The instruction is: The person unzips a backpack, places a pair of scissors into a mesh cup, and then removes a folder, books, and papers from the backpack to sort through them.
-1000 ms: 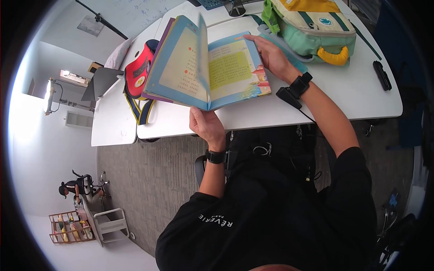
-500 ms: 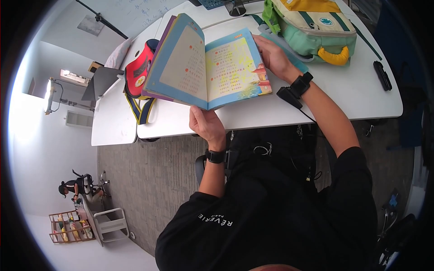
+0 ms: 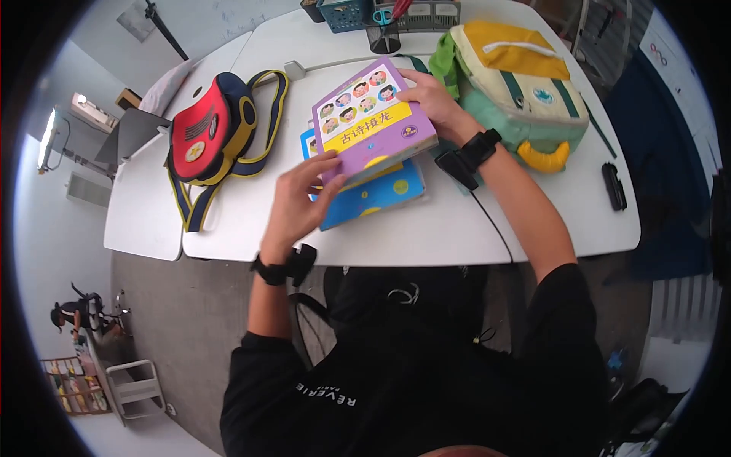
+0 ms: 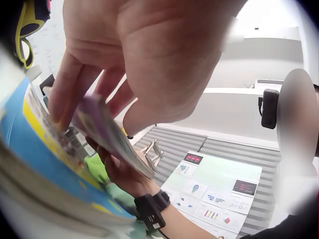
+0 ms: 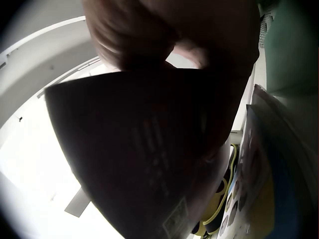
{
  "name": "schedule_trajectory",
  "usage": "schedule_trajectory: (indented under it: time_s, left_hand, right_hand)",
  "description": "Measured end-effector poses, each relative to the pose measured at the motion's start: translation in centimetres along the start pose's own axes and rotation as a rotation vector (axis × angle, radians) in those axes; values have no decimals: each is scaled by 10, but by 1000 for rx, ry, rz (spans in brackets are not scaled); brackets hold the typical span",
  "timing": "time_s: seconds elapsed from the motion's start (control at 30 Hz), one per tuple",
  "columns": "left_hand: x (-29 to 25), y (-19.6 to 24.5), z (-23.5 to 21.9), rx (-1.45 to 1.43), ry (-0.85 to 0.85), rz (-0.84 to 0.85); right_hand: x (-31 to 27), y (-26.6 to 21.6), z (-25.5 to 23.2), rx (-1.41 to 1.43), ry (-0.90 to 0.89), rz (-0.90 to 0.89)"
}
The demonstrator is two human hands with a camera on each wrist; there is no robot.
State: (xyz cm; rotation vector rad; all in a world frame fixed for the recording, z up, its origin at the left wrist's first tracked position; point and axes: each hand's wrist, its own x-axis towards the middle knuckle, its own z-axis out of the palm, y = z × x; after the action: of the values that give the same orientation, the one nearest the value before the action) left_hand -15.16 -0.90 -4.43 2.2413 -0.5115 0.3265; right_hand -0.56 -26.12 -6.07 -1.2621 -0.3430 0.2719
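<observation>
A closed purple book [image 3: 392, 103] with round cartoon portraits on its cover is tilted above a blue book [image 3: 381, 199], which lies on the white table. My right hand [image 3: 430, 103] grips the purple book by its upper right edge, thumb over the cover. At the lower left corner is my left hand [image 3: 298, 199], its fingers fairly straight and fingertips right at the book's edge. In the left wrist view, the purple book [image 4: 107, 129] passes between the left thumb and fingers. The dark underside of the book [image 5: 124, 144] fills much of the right wrist view.
A red and navy bag [image 3: 204, 129] with loose straps lies left of the books. On the right stands a green and cream backpack [image 3: 525, 99], with a black case [image 3: 614, 187] near it. A pen holder [image 3: 383, 38] and a blue basket [image 3: 343, 15] stand at the back.
The purple book was open in both hands; now it is closed, cover up. The left hand has moved from below its spine to its corner. The blue book has come into view, and the head view has shifted.
</observation>
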Motion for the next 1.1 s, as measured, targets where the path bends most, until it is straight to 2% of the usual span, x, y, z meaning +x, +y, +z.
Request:
schedule_trajectory:
  time_s: [0.03, 0.1, 0.13, 0.2, 0.23, 0.3, 0.33, 0.4, 0.43, 0.47, 0.5, 0.53, 0.57, 0.63, 0.7, 0.73, 0.97, 1.03, 1.1]
  left_hand:
    - [9, -10, -8, 9, -19, -113]
    - [40, -17, -23, 206, 19, -170]
    - [57, -29, -22, 198, 34, -179]
    - [93, -51, -21, 88, 129, 145]
    - [109, -58, -20, 85, 132, 137]
    - [143, -63, -16, -237, 58, -88]
    - [157, -68, -16, -246, 55, -94]
    - [180, -82, -13, 148, 104, -99]
    - [186, -100, -8, 136, 103, -107]
    - [189, -122, 3, 225, 92, -23]
    - [188, -124, 9, 310, 84, 57]
    - [183, -126, 13, 233, -79, 30]
    - [177, -129, 23, 184, -121, 47]
    - [164, -122, 33, 78, -111, -30]
    - [162, -124, 32, 56, -120, -24]
    - [160, -126, 34, 44, -138, 1]
    - [161, -139, 34, -105, -152, -63]
    - [162, -142, 32, -211, -166, -52]
    - [162, -141, 30, -200, -170, -31]
  right_hand:
    - [9, 0, -3, -20, -14, 8]
    - [26, 2, -8, -126, -53, -77]
    - [36, 1, -11, -124, -75, -72]
    - [54, -4, -8, -126, -100, -72]
    - [60, -6, -6, -117, -110, -76]
    - [68, -9, -2, -153, -176, -45]
    - [69, -9, -1, -185, -237, -17]
    - [58, -4, 3, -156, -213, 15]
    - [52, -3, 5, -127, -196, 34]
    - [47, -3, 6, -132, -189, 70]
    - [41, 2, 6, -143, -189, 91]
    - [38, 6, 6, -207, -167, 102]
    - [37, 8, 4, -278, -148, 107]
    - [39, 12, 1, -376, -137, 126]
    - [38, 9, 2, -786, 4, 23]
    - [35, 2, 4, -916, 21, 7]
    - [38, -4, -5, -899, 20, 79]
    - [37, -9, -5, -874, 31, 85]
    - [39, -11, -6, -836, 49, 83]
